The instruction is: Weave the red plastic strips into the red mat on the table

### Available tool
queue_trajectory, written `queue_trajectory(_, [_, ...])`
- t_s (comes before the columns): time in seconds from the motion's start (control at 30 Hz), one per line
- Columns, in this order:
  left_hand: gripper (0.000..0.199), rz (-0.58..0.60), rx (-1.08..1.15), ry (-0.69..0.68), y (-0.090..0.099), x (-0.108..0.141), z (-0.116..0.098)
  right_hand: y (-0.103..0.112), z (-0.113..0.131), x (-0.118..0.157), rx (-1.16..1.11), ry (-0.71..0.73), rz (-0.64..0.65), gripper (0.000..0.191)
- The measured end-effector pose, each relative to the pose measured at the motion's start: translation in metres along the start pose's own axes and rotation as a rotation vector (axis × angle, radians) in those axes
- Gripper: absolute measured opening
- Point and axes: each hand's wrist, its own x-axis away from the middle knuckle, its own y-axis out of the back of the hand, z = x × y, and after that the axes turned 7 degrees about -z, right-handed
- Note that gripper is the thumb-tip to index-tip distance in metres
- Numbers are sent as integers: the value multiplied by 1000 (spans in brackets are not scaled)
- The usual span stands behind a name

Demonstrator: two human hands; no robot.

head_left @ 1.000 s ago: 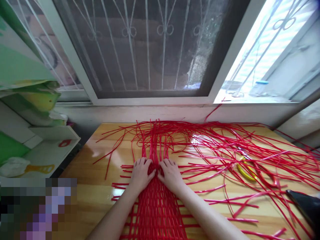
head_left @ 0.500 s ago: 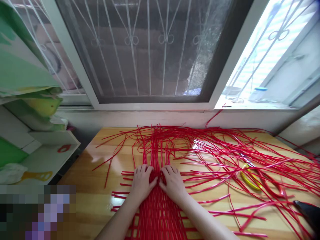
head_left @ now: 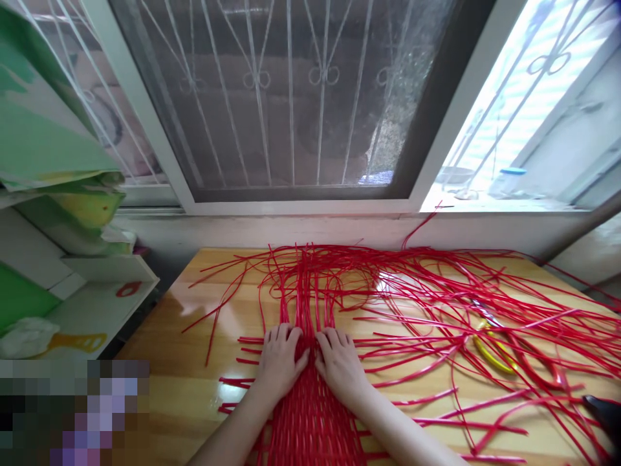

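Note:
A panel of red plastic strips woven together (head_left: 313, 424) lies on the table in front of me, its loose strip ends sticking out at both sides and at the far end. My left hand (head_left: 280, 358) is on the panel's far left part, fingers bent down over the strips and thumb pointing inward. Opposite it, my right hand (head_left: 339, 364) grips the far right part the same way. The two thumbs are a small gap apart over the middle of the weave. My fingertips partly hide the strips under them.
Loose red strips (head_left: 417, 272) tangle across the back and right of the wooden table (head_left: 169, 349). Among them lie scissors with yellow and red handles (head_left: 495, 349). A black object (head_left: 601, 414) is at the right edge. Behind stands a barred window (head_left: 291, 103); a white shelf (head_left: 92, 304) is at left.
The whole view has shifted slightly, so things appear a little further right and lower. Both hands stay on the far part of the woven panel, with hardly any change in their hold.

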Motion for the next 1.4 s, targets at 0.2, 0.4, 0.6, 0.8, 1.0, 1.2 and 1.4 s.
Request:
queue_trajectory(0.2, [23,21,130,32,3,-5,4,1,-7,-2,-156,-42,-27,25])
queue_trajectory(0.4, [27,74,205,-1,10,-1,12,8,-21,-7,-266,-11,-146,28])
queue_trajectory(0.6, [61,152,86,-139,10,19,10,5,-18,3,-119,146,4,50])
queue_trajectory(0.8, [60,99,-23,-197,-1,23,9,-8,-15,8,-17,203,21,47])
queue_trajectory(1.0, [53,74,-11,-193,-1,23,10,-6,-13,8,-69,173,-75,35])
queue_trajectory(1.2, [45,69,48,-140,4,18,8,20,-19,1,-170,84,-38,30])
queue_trajectory(1.4, [45,31,95,-126,4,16,7,26,-7,31,-96,107,80,49])
